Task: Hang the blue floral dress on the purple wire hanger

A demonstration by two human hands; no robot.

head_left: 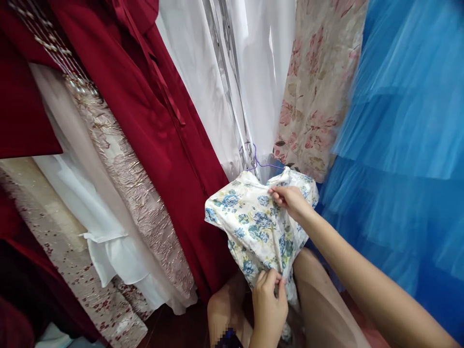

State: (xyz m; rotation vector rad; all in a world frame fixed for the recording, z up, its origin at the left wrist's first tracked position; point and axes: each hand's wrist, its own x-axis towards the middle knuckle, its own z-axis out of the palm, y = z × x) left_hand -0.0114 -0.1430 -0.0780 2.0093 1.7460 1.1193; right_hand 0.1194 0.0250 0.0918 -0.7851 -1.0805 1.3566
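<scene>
A white garment (250, 205) with blue and green flowers hangs from a thin purple hanger (266, 166) at the lower middle of the view. My right hand (288, 199) pinches its fabric just below the neckline. Lower down, my left hand (270, 295) grips the front of the garment near its waist with thumb and fingers closed. The cloth is drawn into a fold between the two hands. The garment's lower end drops between my legs and is partly hidden by my left hand.
Dark red dresses (155, 125), a white gown (250, 63) with grey ribbons, a pink-flowered dress (311, 96) and a tiered blue tulle dress (391, 145) hang close around. Brocade and pale garments (134, 169) crowd the left. My knees (315, 285) flank the garment above a dark floor.
</scene>
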